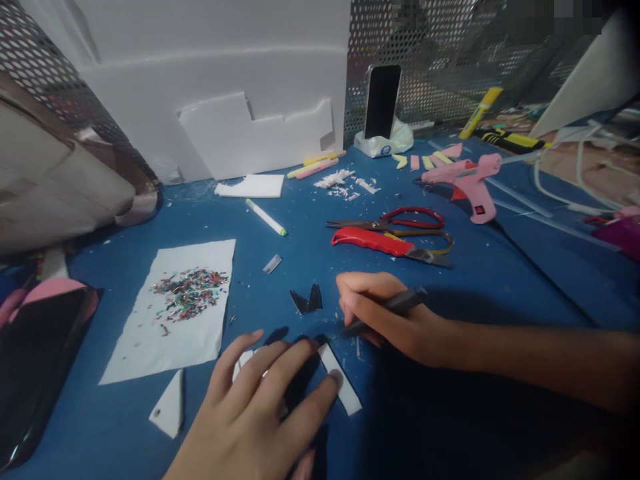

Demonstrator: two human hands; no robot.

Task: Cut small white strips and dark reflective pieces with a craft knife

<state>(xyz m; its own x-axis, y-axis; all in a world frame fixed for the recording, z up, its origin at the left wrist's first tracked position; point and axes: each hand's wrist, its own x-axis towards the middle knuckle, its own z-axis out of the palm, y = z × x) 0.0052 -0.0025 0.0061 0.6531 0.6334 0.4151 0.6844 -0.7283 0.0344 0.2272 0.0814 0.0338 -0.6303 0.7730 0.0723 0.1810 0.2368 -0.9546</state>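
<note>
Touches a white strip [350, 396] at lower centre with the spread fingers of the left hand [260, 413], while pinching a dark pen [407, 300] in the right hand [400, 327], right of centre, below a red-handled tool [370, 241].

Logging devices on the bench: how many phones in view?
2: an upright phone at the back, a second phone at the left edge. Others may be hidden.

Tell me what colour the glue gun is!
Mostly pink; the glue gun shows best in the head view.
</note>
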